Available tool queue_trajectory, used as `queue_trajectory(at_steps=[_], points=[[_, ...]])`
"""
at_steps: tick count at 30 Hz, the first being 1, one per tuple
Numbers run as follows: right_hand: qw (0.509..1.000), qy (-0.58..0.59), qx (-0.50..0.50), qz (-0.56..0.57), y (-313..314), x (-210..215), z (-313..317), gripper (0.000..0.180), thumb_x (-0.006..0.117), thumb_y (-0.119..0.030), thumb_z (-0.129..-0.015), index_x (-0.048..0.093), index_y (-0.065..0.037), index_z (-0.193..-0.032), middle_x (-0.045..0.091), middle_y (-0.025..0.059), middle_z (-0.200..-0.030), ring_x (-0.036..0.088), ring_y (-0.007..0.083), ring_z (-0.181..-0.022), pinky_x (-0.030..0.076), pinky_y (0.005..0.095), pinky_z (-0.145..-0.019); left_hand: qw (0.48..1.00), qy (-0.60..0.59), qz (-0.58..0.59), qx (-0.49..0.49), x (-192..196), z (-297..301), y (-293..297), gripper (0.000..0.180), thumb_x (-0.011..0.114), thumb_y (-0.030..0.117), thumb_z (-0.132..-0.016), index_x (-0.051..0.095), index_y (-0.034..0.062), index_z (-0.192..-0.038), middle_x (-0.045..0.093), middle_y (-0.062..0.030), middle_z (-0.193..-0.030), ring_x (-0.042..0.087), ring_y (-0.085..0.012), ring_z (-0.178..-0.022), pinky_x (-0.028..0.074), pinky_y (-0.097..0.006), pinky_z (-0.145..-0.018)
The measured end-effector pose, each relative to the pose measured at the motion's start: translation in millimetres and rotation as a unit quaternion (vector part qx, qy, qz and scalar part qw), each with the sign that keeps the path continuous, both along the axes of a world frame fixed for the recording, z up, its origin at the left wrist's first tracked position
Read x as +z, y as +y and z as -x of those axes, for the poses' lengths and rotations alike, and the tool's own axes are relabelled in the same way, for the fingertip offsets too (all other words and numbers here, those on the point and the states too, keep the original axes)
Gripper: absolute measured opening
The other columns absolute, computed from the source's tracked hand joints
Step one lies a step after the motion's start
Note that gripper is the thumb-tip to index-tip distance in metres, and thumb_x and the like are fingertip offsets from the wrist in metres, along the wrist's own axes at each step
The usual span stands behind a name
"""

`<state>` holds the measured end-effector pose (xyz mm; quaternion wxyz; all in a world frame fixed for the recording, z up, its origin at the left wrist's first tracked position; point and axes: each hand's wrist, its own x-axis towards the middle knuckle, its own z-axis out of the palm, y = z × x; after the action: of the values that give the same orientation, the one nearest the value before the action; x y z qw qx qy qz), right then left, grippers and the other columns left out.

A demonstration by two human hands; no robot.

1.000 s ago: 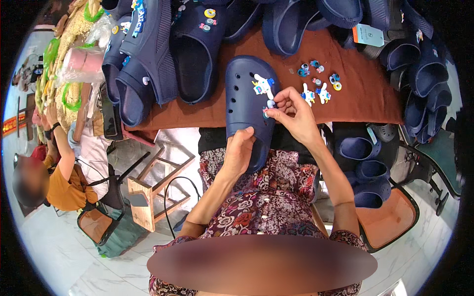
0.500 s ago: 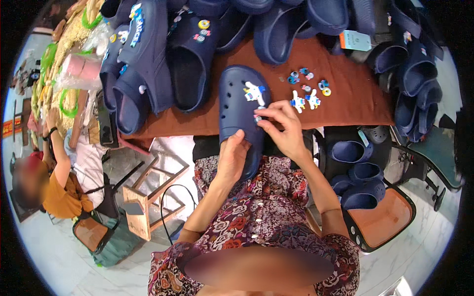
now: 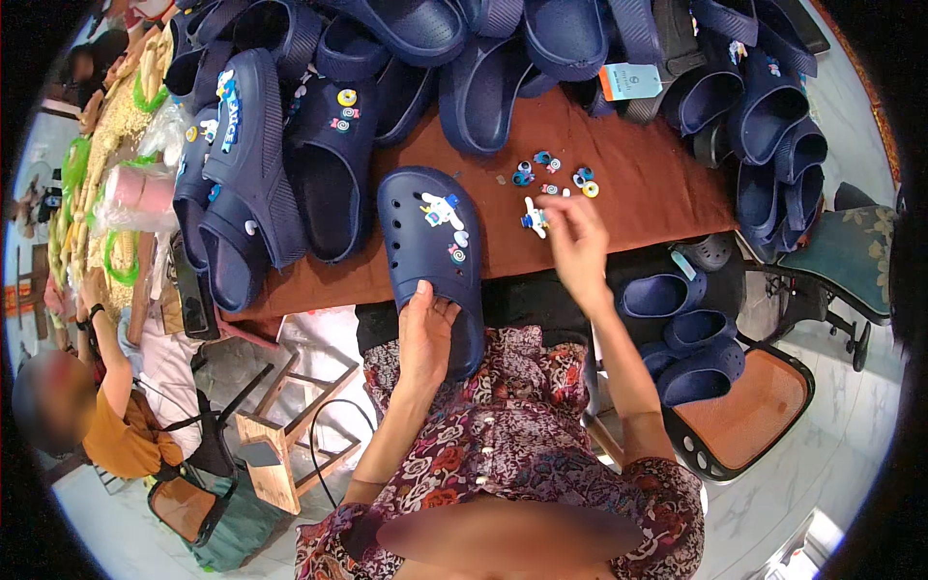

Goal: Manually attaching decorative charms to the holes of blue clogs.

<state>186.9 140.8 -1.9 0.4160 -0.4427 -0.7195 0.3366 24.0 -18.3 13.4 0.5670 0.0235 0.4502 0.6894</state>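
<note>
My left hand (image 3: 425, 333) grips a navy clog (image 3: 406, 232) at its foot opening, thumb on the upper, toe pointing away from me. On the clog's upper sit a white character charm (image 3: 442, 211), a small pale charm (image 3: 461, 239) and a pink-and-white candy-shaped charm (image 3: 456, 254). Over the brown cloth (image 3: 638, 184), my right hand (image 3: 582, 246) hovers beside a white-and-blue character charm (image 3: 533, 218). Its fingers are bent and smeared by motion, so whether anything is between them is unclear. Several small charms, one of them a yellow ring (image 3: 591, 189), lie just beyond it.
Navy clogs, some decorated like this one (image 3: 329, 184), crowd the table's back and both sides. A blue tag (image 3: 630, 81) hangs among them. More clogs (image 3: 701, 375) rest on an orange chair (image 3: 764, 406) at my right. A wooden stool (image 3: 273, 454) and another person (image 3: 121, 416) are at left.
My right hand has left the clog, where the candy-shaped charm now sits flat, and moved right to the loose charms. The whole view has shifted, with the clog lower and further left.
</note>
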Motion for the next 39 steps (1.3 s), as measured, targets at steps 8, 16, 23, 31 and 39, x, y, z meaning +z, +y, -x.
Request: queue_trajectory(at_steps=[8,16,23,31,39], points=[[0.983,-0.14,-0.112,-0.026,74.3,-20.5,-58.9,0.013,0.062,-0.015,-0.09,0.068,-0.007,-0.099,0.062,0.0093,-0.087,0.062,0.0188,-0.073,0.05,0.0313,-0.067,1.0,0.009,-0.004,0.019,8.8,0.6,2.3,0.038,0.057,0.038,-0.096,0.057,0.0047,-0.114,0.062,-0.0028,-0.112,0.056,-0.014,-0.105,0.042,-0.034,-0.092],[0.974,-0.222,-0.053,-0.009,95.1,-26.8,-56.9,0.016,0.071,-0.021,-0.082,0.069,-0.009,-0.092,0.064,0.0094,-0.082,0.065,0.0217,-0.073,0.05,0.0344,-0.066,0.999,-0.01,0.015,0.036,7.3,-1.4,2.7,0.027,0.056,0.036,-0.097,0.06,0.009,-0.102,0.061,0.0005,-0.102,0.055,-0.0115,-0.094,0.043,-0.032,-0.086],[0.965,-0.262,-0.008,-0.03,95.8,-20.0,-48.0,0.013,0.066,-0.01,-0.083,0.058,-0.004,-0.092,0.06,0.0103,-0.086,0.062,0.0241,-0.075,0.049,0.0363,-0.068,0.999,-0.003,0.0,0.032,6.6,-0.6,3.0,0.027,0.055,0.036,-0.098,0.062,0.01,-0.101,0.062,0.0016,-0.1,0.056,-0.0093,-0.093,0.044,-0.031,-0.085],[0.987,-0.153,0.014,-0.039,56.2,20.0,-33.5,0.015,0.062,-0.004,-0.086,0.064,-0.002,-0.1,0.061,0.0105,-0.091,0.062,0.0207,-0.08,0.049,0.0337,-0.074,0.999,-0.009,0.021,0.029,14.3,-0.2,5.0,0.029,0.055,0.037,-0.098,0.063,0.0089,-0.1,0.063,0.0004,-0.101,0.057,-0.0091,-0.095,0.045,-0.031,-0.087],[0.957,0.097,0.17,0.214,-42.3,25.8,13.9,0.01,0.063,-0.004,-0.09,0.063,-0.002,-0.099,0.063,0.0049,-0.1,0.062,0.0125,-0.092,0.05,0.0265,-0.08,1.0,-0.001,-0.004,0.015,10.5,0.8,4.1,0.033,0.052,0.036,-0.099,0.061,0.0055,-0.11,0.064,-0.0025,-0.108,0.058,-0.0106,-0.101,0.045,-0.032,-0.09]])
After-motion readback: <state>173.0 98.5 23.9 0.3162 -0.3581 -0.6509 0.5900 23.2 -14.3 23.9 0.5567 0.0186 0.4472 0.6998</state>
